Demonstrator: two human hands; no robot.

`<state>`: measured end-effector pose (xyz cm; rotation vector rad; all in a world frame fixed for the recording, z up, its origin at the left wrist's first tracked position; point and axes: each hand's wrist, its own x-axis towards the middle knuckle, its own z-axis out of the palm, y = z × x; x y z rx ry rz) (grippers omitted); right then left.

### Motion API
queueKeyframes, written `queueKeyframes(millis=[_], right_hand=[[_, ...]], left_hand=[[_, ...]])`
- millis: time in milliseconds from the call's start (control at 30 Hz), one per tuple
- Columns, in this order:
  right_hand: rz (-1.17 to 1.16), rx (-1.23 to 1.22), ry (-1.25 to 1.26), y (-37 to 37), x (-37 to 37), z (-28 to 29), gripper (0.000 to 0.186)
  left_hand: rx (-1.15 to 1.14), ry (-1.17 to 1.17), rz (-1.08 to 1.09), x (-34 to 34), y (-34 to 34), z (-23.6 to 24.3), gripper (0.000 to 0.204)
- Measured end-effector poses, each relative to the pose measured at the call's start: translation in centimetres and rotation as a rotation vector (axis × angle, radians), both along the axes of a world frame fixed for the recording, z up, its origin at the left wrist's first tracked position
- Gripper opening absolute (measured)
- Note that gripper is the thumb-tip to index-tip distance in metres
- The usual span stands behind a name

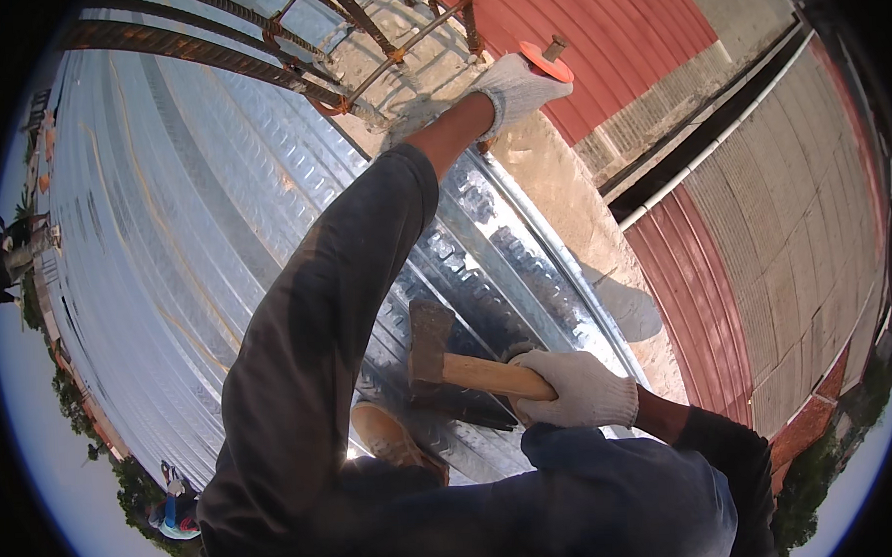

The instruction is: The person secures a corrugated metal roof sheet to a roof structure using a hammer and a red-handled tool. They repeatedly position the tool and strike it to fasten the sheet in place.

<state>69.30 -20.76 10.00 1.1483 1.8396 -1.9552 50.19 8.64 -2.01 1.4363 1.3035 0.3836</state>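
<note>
My left hand (521, 87), in a pale knit glove, reaches far out over the concrete edge beside the rebar. Its fingers are closed round a chisel (555, 47) with an orange round guard; the steel striking end sticks up above the guard, and the lower part is hidden by the hand. Nearer my body, my right hand (580, 388), also gloved, grips the wooden handle of a hammer (491, 373). The heavy dark hammer head lies to the left of that hand, above the metal decking and apart from the chisel.
Ribbed galvanised decking (169, 219) spreads to the left. Rusty rebar (213, 66) juts across the top, tied with wire. A concrete ledge (536, 177) borders the decking, with red roofing (595, 47) beyond and lower. My brown shoe (388, 436) rests on the decking. Another person (177, 514) is at the lower left.
</note>
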Motion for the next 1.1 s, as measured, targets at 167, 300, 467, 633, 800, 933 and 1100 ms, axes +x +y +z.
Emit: queueKeyframes(millis=[167,300,467,633,800,933,1100], right_hand=[[-0.481,0.207,-0.038,0.5,4.3,-0.7,0.059],[-1.027,0.134,0.132,6.6,4.3,-2.2,0.06],[-1.017,0.274,-0.008,18.9,6.7,-4.5,0.048],[-1.06,0.579,-0.145,27.5,8.1,-7.4,0.039],[-0.456,0.671,-0.375,30.4,10.5,-8.2,0.032],[-0.723,0.579,-0.364,31.7,12.6,-8.1,0.03],[-0.421,0.699,-0.344,29.8,11.9,-10.4,0.037]], left_hand=[[0.009,-0.032,-0.061,1.2,1.2,-2.7,0.041],[0.017,0.16,-0.148,0.0,3.2,-6.0,0.041],[-0.025,0.173,-0.045,2.6,4.2,-6.5,0.034],[-0.097,0.154,-0.069,2.1,4.3,-9.0,0.029],[-0.063,0.192,-0.148,2.4,4.3,-7.9,0.03],[-0.12,0.15,-0.178,2.9,3.7,-6.3,0.034],[-0.082,0.082,-0.141,3.0,2.8,-5.7,0.035]])
